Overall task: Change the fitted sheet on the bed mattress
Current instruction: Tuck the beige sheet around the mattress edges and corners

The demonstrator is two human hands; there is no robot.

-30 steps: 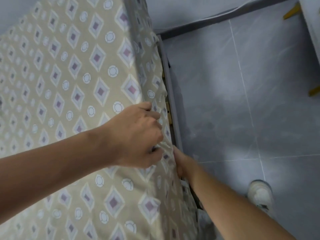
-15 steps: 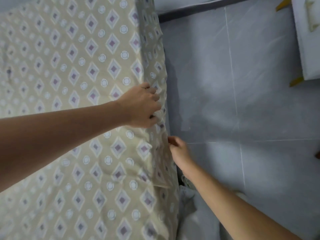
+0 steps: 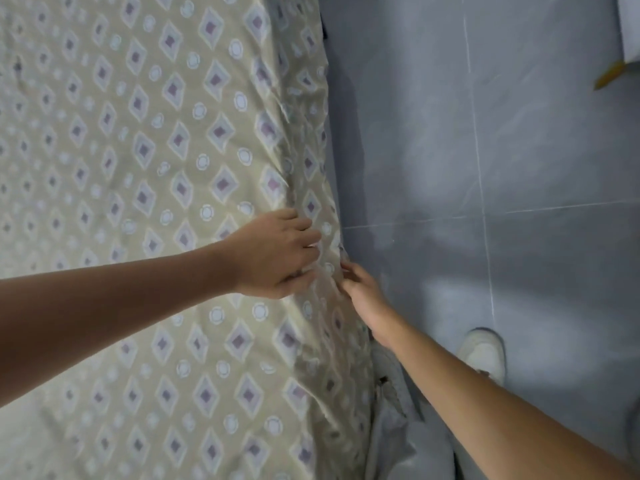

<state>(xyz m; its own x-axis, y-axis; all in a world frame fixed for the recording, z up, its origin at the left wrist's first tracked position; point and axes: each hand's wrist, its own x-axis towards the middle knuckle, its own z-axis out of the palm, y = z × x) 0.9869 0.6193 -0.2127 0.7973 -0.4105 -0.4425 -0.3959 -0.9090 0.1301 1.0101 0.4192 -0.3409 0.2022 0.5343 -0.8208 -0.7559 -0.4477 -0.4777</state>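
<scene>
Both my hands at the mattress edge.
My left hand (image 3: 277, 252) pinches the patterned sheet (image 3: 145, 161) on top; right hand (image 3: 360, 289) grips its side fold.

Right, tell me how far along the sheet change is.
Done: the patterned fitted sheet covers the mattress top and drapes over its side. In hand: the left hand and right hand work the fabric at the mattress edge. Left: the side fabric looks wrinkled; whether it is tucked under cannot be seen.

Beside the bed: floor, shoe, furniture corner

A white shoe (image 3: 482, 353) stands on the grey tiled floor (image 3: 540, 161); white furniture (image 3: 629, 26) with a yellow leg (image 3: 610, 75) occupies the floor's top-right corner.
</scene>
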